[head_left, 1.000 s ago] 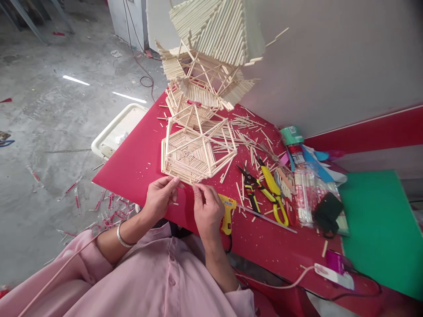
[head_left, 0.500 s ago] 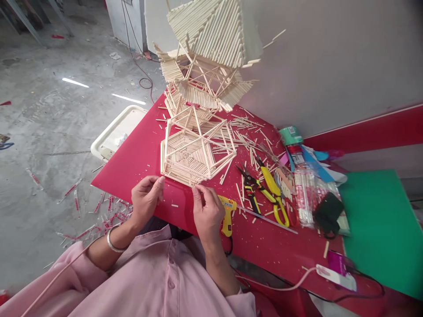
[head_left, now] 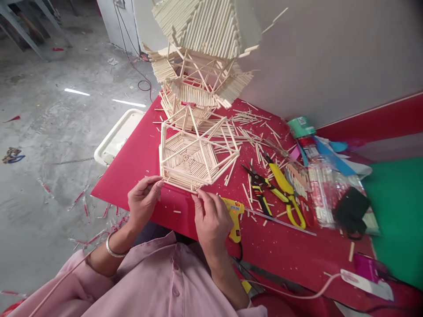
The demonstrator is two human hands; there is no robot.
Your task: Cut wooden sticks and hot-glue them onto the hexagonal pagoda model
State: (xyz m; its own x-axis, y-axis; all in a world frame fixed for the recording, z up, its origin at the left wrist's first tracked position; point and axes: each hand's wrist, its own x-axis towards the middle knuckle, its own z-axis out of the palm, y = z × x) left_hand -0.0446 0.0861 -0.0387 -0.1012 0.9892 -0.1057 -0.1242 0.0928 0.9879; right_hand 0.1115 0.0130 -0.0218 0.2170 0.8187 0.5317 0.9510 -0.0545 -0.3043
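A hexagonal frame of thin wooden sticks (head_left: pixel 194 156) lies on the red table (head_left: pixel 139 163). Behind it rises a tall stick tower (head_left: pixel 201 57). My left hand (head_left: pixel 142 200) is at the frame's near left corner, thumb and forefinger pinched on a thin stick. My right hand (head_left: pixel 211 218) rests its closed fingertips against the frame's near edge; what they hold, if anything, is too small to make out. A yellow glue gun (head_left: pixel 234 215) lies just right of my right hand.
Loose sticks (head_left: pixel 254 132) litter the table. Yellow-handled cutters (head_left: pixel 286 191) and black-yellow pliers (head_left: pixel 259 189) lie to the right, with stick packets (head_left: pixel 322 187), a green tape roll (head_left: pixel 300 126) and a green board (head_left: pixel 393 207). A white tray (head_left: pixel 115 136) sits at the left edge.
My left hand drew back from the frame's near edge, then settled at its left corner with a stick pinched. The right hand stayed at the near edge. The view shifted slightly.
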